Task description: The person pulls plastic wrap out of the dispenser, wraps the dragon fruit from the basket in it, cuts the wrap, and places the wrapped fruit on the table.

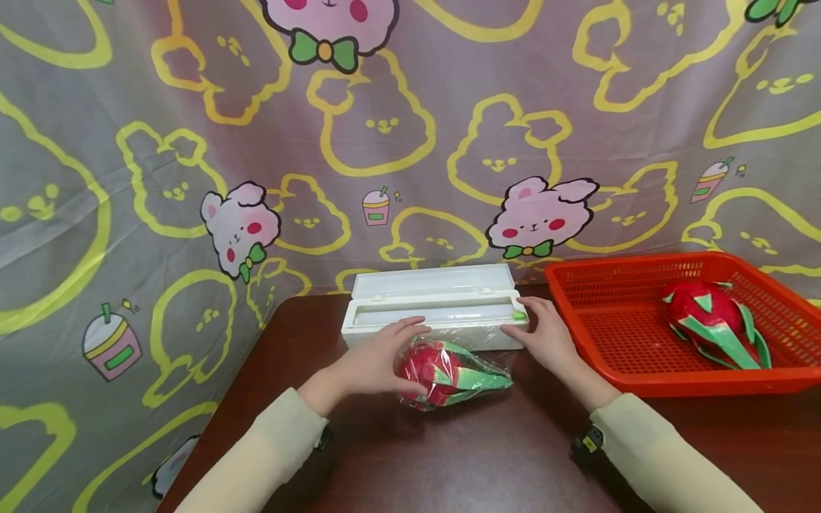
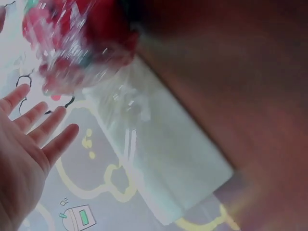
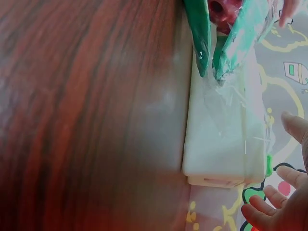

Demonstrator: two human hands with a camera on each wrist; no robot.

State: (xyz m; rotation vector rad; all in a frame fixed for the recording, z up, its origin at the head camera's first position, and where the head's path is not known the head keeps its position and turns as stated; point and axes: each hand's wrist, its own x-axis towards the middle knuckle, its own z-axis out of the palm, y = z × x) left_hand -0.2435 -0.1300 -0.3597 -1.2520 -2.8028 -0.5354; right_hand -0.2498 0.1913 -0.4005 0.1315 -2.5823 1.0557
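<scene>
A red dragon fruit with green scales [image 1: 431, 370] lies on the table, with clear cling film [image 3: 219, 103] around it. The film stretches toward the white cling film dispenser [image 1: 432, 342] behind the fruit. That dispenser's lid [image 1: 430, 283] stands raised, and a film roll shows inside. My left hand [image 1: 365, 365] is at the fruit's left end, fingers spread and thumb in front of it. My right hand [image 1: 551, 338], fingers apart, is at the dispenser's right end, near a small green slider [image 1: 518, 315]. Both wrist views show straight, spread fingers with nothing gripped.
At the right stands a red plastic basket [image 1: 616, 385] with another dragon fruit [image 1: 705, 313] in it. A patterned curtain [image 1: 442, 142] hangs right behind the dark brown table [image 1: 474, 463]. The table's left edge runs beside my left forearm.
</scene>
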